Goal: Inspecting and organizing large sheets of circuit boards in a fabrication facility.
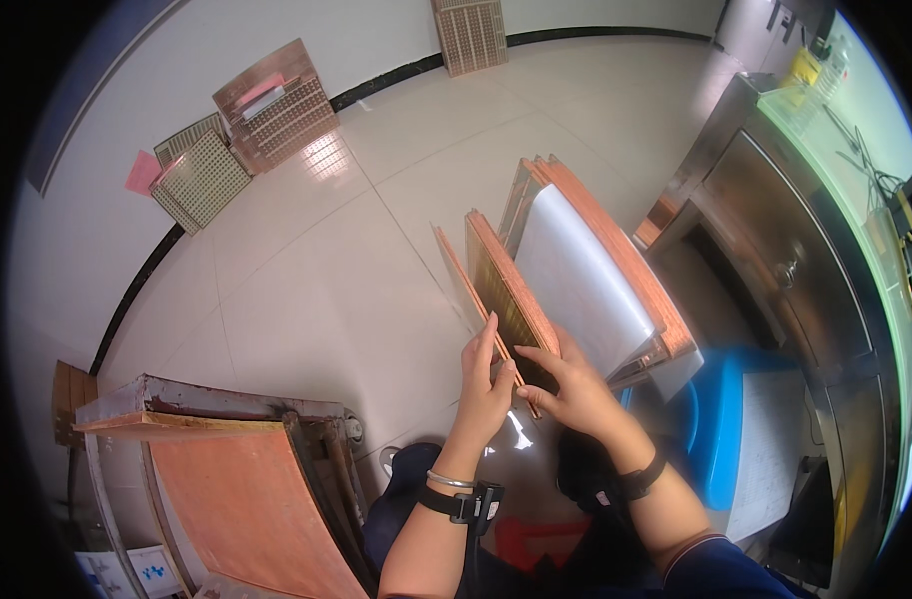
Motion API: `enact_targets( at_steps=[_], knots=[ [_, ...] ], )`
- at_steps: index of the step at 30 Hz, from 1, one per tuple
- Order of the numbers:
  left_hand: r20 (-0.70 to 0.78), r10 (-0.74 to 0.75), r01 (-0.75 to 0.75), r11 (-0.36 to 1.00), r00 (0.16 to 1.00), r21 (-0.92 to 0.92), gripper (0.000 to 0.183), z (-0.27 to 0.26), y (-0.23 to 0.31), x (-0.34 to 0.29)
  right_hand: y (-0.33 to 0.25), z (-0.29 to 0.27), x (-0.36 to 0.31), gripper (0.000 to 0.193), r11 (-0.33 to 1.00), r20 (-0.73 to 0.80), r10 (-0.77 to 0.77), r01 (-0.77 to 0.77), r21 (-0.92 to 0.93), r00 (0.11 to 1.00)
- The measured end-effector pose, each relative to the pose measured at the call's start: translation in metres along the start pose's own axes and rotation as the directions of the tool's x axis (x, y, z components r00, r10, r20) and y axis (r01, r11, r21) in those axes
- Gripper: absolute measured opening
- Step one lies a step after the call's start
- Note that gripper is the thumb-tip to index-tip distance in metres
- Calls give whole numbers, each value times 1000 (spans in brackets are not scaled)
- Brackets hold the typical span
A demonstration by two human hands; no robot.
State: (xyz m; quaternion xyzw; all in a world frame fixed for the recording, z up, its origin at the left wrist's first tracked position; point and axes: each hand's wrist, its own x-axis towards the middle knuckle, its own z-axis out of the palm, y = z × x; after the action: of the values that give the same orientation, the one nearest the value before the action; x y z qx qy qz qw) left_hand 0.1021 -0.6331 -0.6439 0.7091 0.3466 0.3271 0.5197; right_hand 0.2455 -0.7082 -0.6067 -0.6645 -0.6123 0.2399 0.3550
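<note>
My left hand [484, 377] is closed round a couple of thin copper-coloured panels [458, 268], seen nearly edge-on and tilted. Just right of them stands a thicker stack of copper-edged panels [513, 278], its left face dark gold with a fine pattern. My right hand [582, 397] grips the near end of this stack, and its thumb reaches across to the lower end of the thin panels. A gap parts the two groups towards their far ends. Beyond my right hand is a larger upright stack of copper-edged panels [630, 265], with a white sheet [576, 270] against its left side.
At left stands a worn metal rack [321, 409] with a large copper-coloured board [246, 499]. Patterned panels [204, 180] lean on the far wall. To the right are a blue bin [713, 419] and a metal cabinet [775, 220] with a green top.
</note>
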Motion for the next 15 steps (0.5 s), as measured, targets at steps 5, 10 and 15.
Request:
enact_targets(
  at_steps=[5, 10, 15],
  knots=[
    [10, -16, 17, 1000, 1000, -14, 57, -1, 3, -1, 2, 0, -1, 52, 1000, 7, 3, -3, 20, 1000],
    [24, -19, 19, 1000, 1000, -16, 57, 0, 3, 0, 3, -2, 0, 52, 999, 0, 17, -17, 34, 1000],
    [29, -21, 22, 1000, 999, -12, 58, -1, 4, 1, 3, -2, 2, 52, 999, -4, 29, -29, 40, 1000]
  ],
)
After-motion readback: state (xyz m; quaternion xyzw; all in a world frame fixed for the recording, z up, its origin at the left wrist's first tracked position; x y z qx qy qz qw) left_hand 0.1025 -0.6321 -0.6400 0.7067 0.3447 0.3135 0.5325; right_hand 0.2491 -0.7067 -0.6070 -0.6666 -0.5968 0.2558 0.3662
